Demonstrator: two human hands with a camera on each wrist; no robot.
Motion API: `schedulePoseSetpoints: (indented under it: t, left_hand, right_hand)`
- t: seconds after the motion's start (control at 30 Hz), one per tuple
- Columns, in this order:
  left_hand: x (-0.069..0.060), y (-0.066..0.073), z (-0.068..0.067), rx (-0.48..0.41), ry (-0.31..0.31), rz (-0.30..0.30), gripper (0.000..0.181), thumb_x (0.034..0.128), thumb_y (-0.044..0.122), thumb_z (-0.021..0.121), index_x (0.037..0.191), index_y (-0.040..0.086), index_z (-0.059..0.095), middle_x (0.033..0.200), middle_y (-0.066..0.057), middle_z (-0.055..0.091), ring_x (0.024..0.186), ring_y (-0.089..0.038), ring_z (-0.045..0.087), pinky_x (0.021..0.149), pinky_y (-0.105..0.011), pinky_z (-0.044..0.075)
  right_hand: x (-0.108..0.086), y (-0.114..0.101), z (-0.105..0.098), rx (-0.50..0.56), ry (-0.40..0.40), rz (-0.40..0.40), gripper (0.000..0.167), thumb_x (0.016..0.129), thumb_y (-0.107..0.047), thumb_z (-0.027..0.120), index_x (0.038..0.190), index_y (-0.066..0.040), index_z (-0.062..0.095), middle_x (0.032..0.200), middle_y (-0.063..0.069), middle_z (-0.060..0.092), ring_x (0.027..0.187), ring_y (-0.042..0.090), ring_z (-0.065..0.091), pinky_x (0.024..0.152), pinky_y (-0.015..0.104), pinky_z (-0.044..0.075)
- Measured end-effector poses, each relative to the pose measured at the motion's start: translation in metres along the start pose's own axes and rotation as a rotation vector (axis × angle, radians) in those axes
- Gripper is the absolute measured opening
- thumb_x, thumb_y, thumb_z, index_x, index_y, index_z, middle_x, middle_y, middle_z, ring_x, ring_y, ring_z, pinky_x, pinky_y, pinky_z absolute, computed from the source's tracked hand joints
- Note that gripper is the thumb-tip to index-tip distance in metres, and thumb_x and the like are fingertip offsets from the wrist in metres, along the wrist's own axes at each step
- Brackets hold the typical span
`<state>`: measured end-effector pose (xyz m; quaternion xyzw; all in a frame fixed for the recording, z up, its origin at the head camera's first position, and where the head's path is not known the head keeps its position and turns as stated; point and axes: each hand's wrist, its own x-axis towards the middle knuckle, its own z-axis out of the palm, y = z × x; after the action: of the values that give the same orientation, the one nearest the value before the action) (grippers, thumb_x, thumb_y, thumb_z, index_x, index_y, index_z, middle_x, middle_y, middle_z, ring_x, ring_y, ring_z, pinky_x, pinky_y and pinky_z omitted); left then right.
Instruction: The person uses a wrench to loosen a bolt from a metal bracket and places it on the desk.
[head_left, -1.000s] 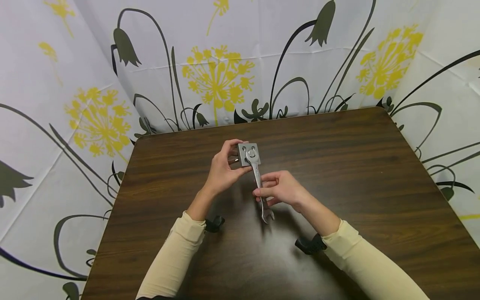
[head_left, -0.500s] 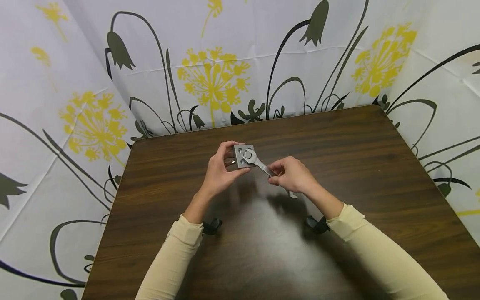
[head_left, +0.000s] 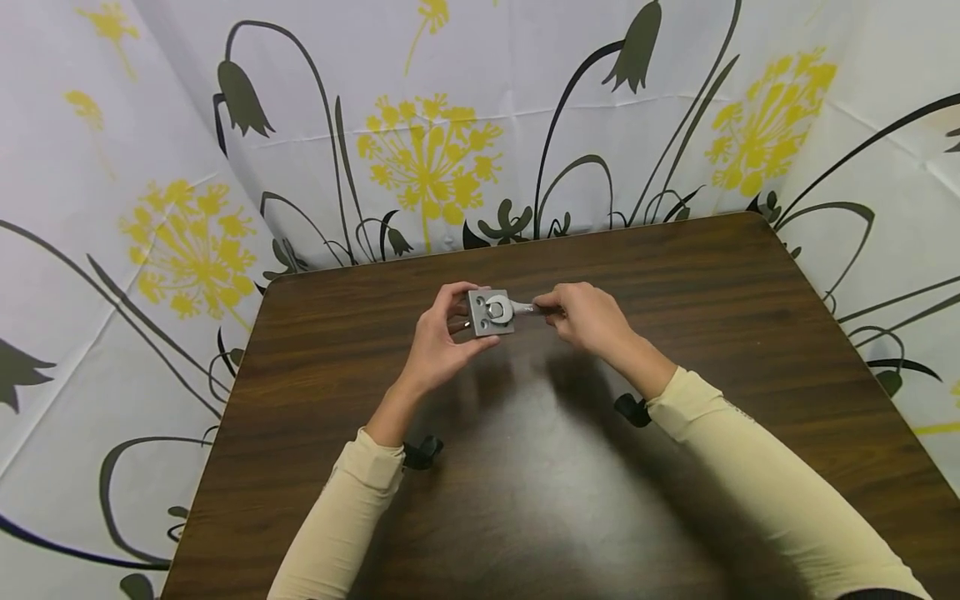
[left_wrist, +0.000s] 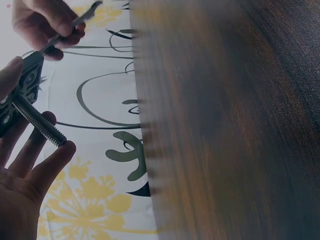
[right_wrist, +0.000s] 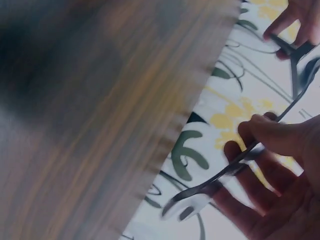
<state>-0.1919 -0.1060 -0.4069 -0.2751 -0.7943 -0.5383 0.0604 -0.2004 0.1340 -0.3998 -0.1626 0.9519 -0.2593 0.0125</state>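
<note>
My left hand (head_left: 431, 346) holds a small grey metal block (head_left: 501, 331) with several holes, gripping its edges between thumb and fingers above the table. A hex bolt (head_left: 495, 309) sits in the block; its threaded shank (left_wrist: 42, 122) sticks out the other side, a left fingertip close to its end. The ring end of a silver combination wrench (head_left: 522, 308) lies around the bolt head. My right hand (head_left: 596, 321) pinches the wrench handle between thumb and fingers, and the wrench points right from the block. In the right wrist view its open end (right_wrist: 187, 202) extends past the fingers.
A dark wood-grain table (head_left: 337, 333) lies under both hands. Behind it and at the sides hangs a white curtain (head_left: 517, 75) with yellow and grey-green flowers. Black wrist mounts (head_left: 423, 452) hang below both forearms.
My right hand has swung the wrench counterclockwise around the bolt head, from pointing down toward me to pointing right. The left hand and the block stay nearly in place.
</note>
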Motion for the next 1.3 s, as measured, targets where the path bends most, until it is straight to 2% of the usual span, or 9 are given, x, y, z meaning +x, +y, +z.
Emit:
schedulePoseSetpoints:
  t: [0.13,0.27,0.5,0.6,0.73,0.83,1.03,1.2,1.3]
  left_hand:
    - [0.0,-0.02,0.0,-0.001,-0.006,-0.018,0.073,0.0701,-0.002,0.087,0.131,0.006,0.047,0.13,-0.007,0.062,0.103,-0.025,0.064,0.086,-0.046,0.055]
    - [-0.001,-0.026,-0.001,0.0,-0.007,-0.004,0.073,0.0703,0.002,0.088,0.13,0.012,0.048,0.13,0.0,0.063,0.102,-0.02,0.065,0.086,-0.042,0.055]
    - [0.001,-0.022,-0.003,0.011,0.018,-0.009,0.074,0.0693,0.002,0.089,0.131,0.011,0.048,0.128,-0.002,0.063,0.099,-0.021,0.065,0.084,-0.041,0.056]
    - [0.001,-0.012,-0.004,0.013,0.022,-0.003,0.074,0.0687,-0.003,0.087,0.131,0.004,0.048,0.127,-0.011,0.063,0.098,-0.027,0.065,0.084,-0.046,0.055]
    - [-0.001,0.007,-0.008,0.015,0.025,0.005,0.071,0.0689,-0.007,0.085,0.128,-0.004,0.047,0.125,-0.019,0.063,0.097,-0.034,0.064,0.083,-0.052,0.054]
    - [-0.003,0.014,-0.01,0.022,0.024,0.002,0.069,0.0695,-0.008,0.085,0.127,-0.005,0.047,0.125,-0.02,0.063,0.096,-0.034,0.064,0.083,-0.052,0.055]
    - [-0.003,0.016,-0.009,0.012,0.024,0.009,0.069,0.0702,-0.007,0.084,0.127,-0.006,0.046,0.127,-0.02,0.062,0.098,-0.034,0.065,0.083,-0.051,0.054]
    - [-0.001,0.012,-0.007,-0.012,0.019,0.019,0.067,0.0711,-0.007,0.084,0.127,-0.006,0.046,0.127,-0.02,0.062,0.099,-0.034,0.065,0.084,-0.051,0.054]
    - [0.0,0.012,-0.008,-0.02,0.015,0.016,0.065,0.0733,-0.008,0.081,0.128,-0.006,0.046,0.128,-0.02,0.061,0.101,-0.035,0.064,0.085,-0.052,0.054]
  right_hand:
    - [0.011,0.004,0.0,-0.019,0.027,-0.074,0.032,0.092,-0.005,0.063,0.121,-0.015,0.072,0.1,0.003,0.067,0.086,0.023,0.061,0.071,0.04,0.049]
    - [0.017,0.008,0.002,-0.013,0.067,-0.107,0.03,0.092,-0.004,0.063,0.119,-0.014,0.073,0.102,0.003,0.068,0.094,0.024,0.062,0.077,0.041,0.049]
    - [0.003,0.024,0.011,0.171,0.049,0.073,0.03,0.09,-0.013,0.071,0.119,-0.014,0.072,0.108,0.003,0.072,0.094,0.022,0.065,0.074,0.043,0.048]
    - [-0.004,0.029,0.014,0.361,0.032,0.136,0.032,0.087,-0.011,0.074,0.118,-0.003,0.07,0.103,0.011,0.073,0.088,0.022,0.065,0.072,0.038,0.049]
    - [-0.011,0.024,0.016,0.765,-0.039,0.299,0.041,0.085,-0.007,0.077,0.121,0.007,0.065,0.094,0.014,0.073,0.079,0.019,0.068,0.066,0.031,0.054]
    - [-0.018,0.011,0.016,1.083,-0.111,0.448,0.048,0.087,-0.009,0.075,0.13,0.005,0.059,0.093,0.007,0.074,0.081,0.016,0.069,0.068,0.032,0.057]
    - [-0.038,-0.025,0.016,1.547,-0.202,0.457,0.052,0.094,0.002,0.06,0.143,0.003,0.044,0.108,0.005,0.07,0.095,0.016,0.068,0.081,0.034,0.056]
    - [-0.051,-0.059,0.021,1.836,-0.191,0.462,0.05,0.097,0.007,0.052,0.146,0.002,0.041,0.105,0.009,0.07,0.093,0.016,0.07,0.078,0.03,0.057]
    - [-0.054,-0.078,0.026,1.955,-0.174,0.477,0.047,0.099,0.005,0.051,0.144,0.003,0.042,0.1,0.009,0.072,0.089,0.015,0.071,0.076,0.026,0.056]
